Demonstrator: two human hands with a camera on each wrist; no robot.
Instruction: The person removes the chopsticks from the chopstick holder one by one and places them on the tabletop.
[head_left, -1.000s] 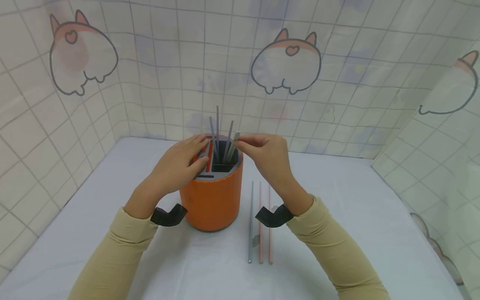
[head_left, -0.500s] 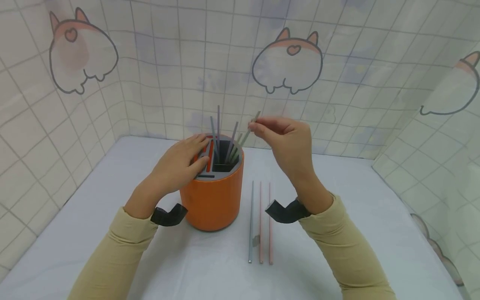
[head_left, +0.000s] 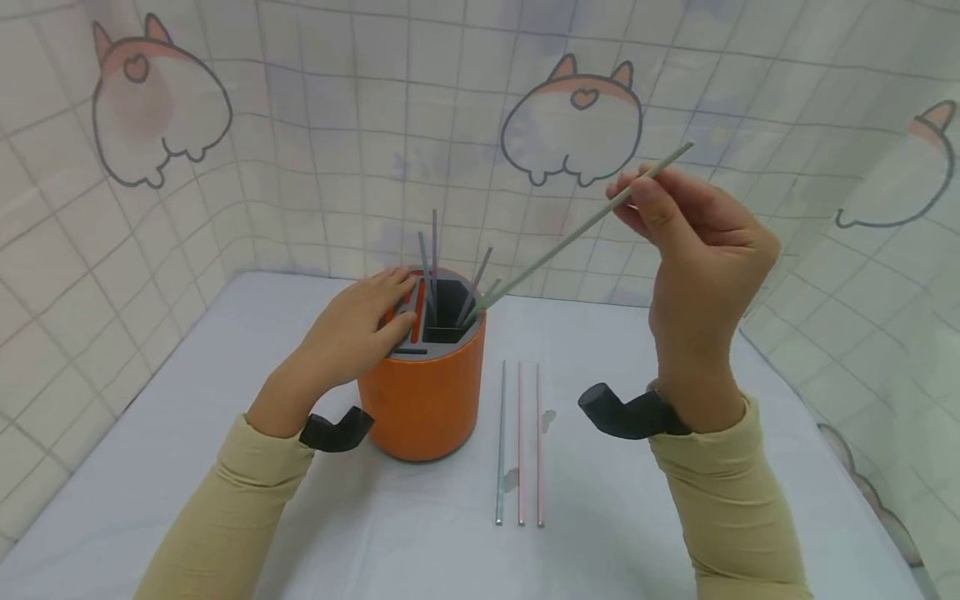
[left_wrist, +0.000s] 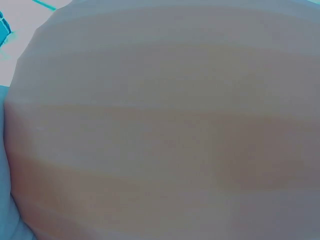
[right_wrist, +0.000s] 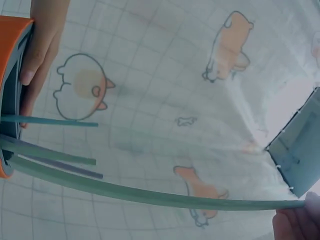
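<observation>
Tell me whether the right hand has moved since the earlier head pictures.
Yes. In the head view, the right hand, pinching a green stick, has moved up and rightward, away from the unmoved orange holder.

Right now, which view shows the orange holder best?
Head view: the orange holder appears nearly whole, front and top. Right wrist view catches only part, at its edge; left wrist view is too blurred to tell.

Downward head view, close wrist views, orange holder (head_left: 422,408) common to head and right.
</observation>
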